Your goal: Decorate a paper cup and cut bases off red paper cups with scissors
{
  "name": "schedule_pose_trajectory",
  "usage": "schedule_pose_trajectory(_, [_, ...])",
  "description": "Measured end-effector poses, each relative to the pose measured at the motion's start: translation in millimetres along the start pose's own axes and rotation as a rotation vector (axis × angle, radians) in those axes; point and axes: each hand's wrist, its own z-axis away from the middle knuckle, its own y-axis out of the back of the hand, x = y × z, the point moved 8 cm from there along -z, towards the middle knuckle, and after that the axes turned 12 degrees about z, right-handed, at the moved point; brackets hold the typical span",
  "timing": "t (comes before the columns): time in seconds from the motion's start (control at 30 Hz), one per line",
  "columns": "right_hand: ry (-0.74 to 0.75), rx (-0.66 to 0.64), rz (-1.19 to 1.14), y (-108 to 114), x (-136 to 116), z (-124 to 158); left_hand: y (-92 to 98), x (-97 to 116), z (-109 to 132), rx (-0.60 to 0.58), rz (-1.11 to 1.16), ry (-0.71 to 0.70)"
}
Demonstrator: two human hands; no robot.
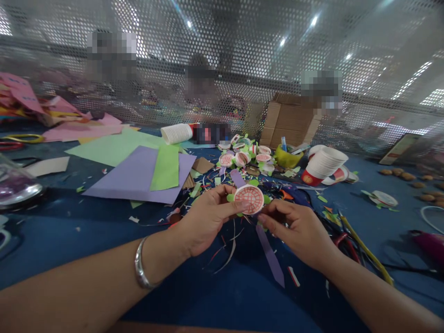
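A paper turtle (252, 198), a round white disc with a red grid drawn on it and small green paper legs, is pinched between the thumb and fingers of my left hand (208, 217). A silver bangle circles that wrist. My right hand (293, 229) has its thumb and fingertips closed at the turtle's lower right edge, by a bit of green paper; its grip is partly hidden. Below the hands, a purple paper strip (270, 259) lies on the blue table (222, 300). Behind the turtle is a heap of similar paper turtles (241, 159).
Purple paper (121, 178) and a green strip (165, 169) lie left. Stacked paper cups (326, 162) and a yellow-green container (287, 158) stand right of the heap. Red-handled scissors (347, 243) lie beside my right forearm. A cardboard box (289, 122) stands before the perforated metal screen (236, 41).
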Motion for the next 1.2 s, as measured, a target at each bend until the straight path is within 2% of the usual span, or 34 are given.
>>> schedule_pose_trajectory(0.23, [-0.009, -0.058, -0.022, -3, -1, 1, 6.6, 9, -4, 0.063, 0.017, -0.065])
schedule_pose_trajectory(0.47, [-0.024, -0.07, -0.023, -6, 2, 0, 1.6, -2, -2, 0.008, -0.041, 0.008])
schedule_pose_trajectory(0.63, [-0.025, -0.09, 0.004, -7, 3, 1, 6.7, 4, -4, 0.041, -0.024, -0.039])
schedule_pose_trajectory(0.9, [-0.01, -0.077, 0.041, -4, 1, 1, 3.0, 2, -3, 0.012, -0.044, -0.056])
schedule_pose_trajectory(1.07, [0.016, 0.025, 0.073, 2, 1, 4, 8.6, 7, -5, 0.048, -0.045, -0.095])
schedule_pose_trajectory(1.2, [0.119, 0.284, 0.245, 20, -13, 10, 8.7, 4, -6, 0.027, -0.077, -0.116])
